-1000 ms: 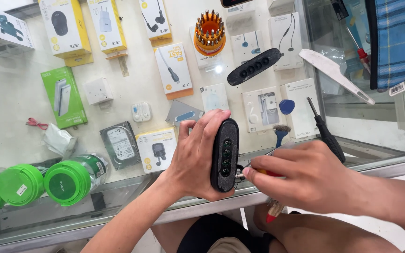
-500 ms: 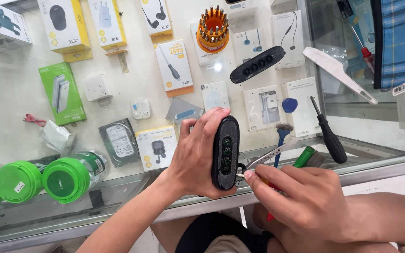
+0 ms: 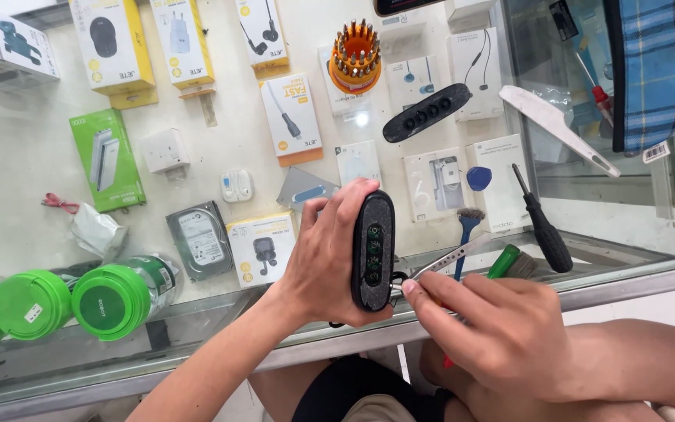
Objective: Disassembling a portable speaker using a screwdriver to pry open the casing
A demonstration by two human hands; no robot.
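My left hand (image 3: pixel 323 258) grips a black oval speaker body (image 3: pixel 373 250) upright over the glass counter; green circuit parts show in its open face. My right hand (image 3: pixel 498 328) pinches metal tweezers (image 3: pixel 439 264) whose tips touch the lower right edge of the speaker body. A red-handled tool pokes out under my right hand. The matching black cover (image 3: pixel 426 112) with several round holes lies further back on the glass.
A black-handled screwdriver (image 3: pixel 541 227), a green-handled tool (image 3: pixel 503 262), a blue brush (image 3: pixel 466 230) and a white plastic pry tool (image 3: pixel 556 129) lie on the glass counter (image 3: pixel 634 273). An orange bit holder (image 3: pixel 355 56) stands behind. Boxed accessories and green lidded tubs (image 3: pixel 111 301) sit below the glass.
My right hand slid down and right, uncovering the black screwdriver on the glass. It now holds tweezers at the speaker's lower edge. The left hand kept the speaker still.
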